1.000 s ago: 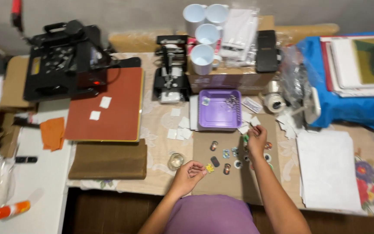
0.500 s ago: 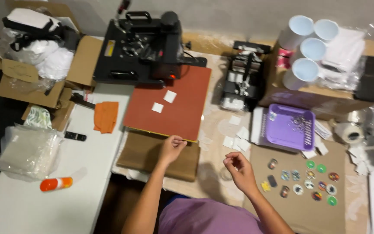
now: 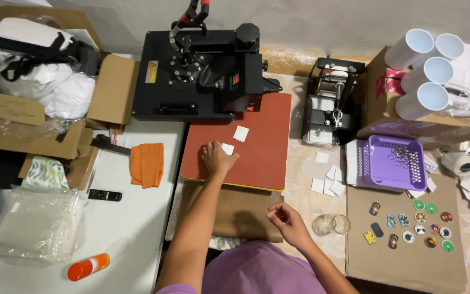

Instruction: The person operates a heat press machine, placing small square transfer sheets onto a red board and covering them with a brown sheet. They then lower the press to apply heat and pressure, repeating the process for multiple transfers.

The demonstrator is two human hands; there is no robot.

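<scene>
My left hand [image 3: 216, 159] reaches onto the red pad [image 3: 262, 158] of the black heat press [image 3: 197, 71]. Its fingertips are pinched on a small white square [image 3: 228, 148]. A second white square [image 3: 241, 133] lies just beyond it on the pad. My right hand [image 3: 288, 220] hovers near my body over a brown sheet [image 3: 229, 209], fingers loosely curled. Whether it holds anything is hidden.
Right of the pad lie loose white squares [image 3: 326, 177], a glass jar [image 3: 333, 224], a purple basket [image 3: 397, 162], round badges [image 3: 420, 226] on brown paper, a small black press [image 3: 333, 103] and white mugs [image 3: 428, 65]. An orange cloth [image 3: 147, 163], a remote [image 3: 104, 195] and an orange-capped bottle [image 3: 91, 265] lie on the left.
My left hand went from the brown sheet's edge up onto the red pad, to the white square. My right hand left the badges and drew back toward my body. The view swung left.
</scene>
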